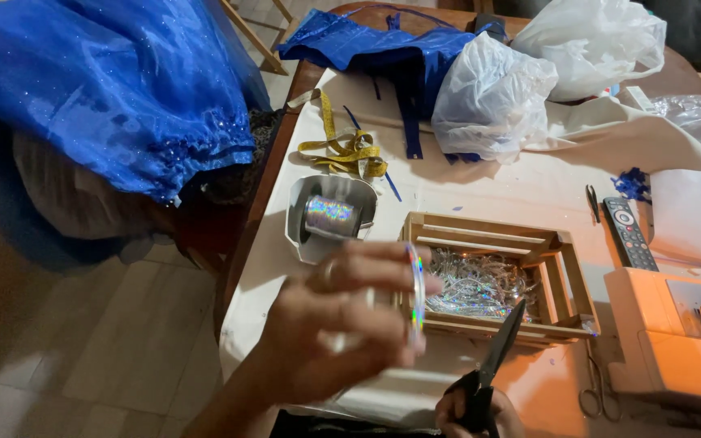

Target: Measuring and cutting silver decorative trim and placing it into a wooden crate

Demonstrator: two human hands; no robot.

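Above the wooden crate [557, 280], left hand [334, 324] pinches iridescent ribbon [417, 296].

The left hand [338, 320] is raised in the lower middle of the view, blurred, its forearm running down toward 7 o'clock. Its fingers [383, 259] curl toward 3 o'clock and pinch together, a ring on one of them. The right hand [480, 410] sits low at 5 o'clock, mostly cut off by the frame edge, its fingers closed in a grip.
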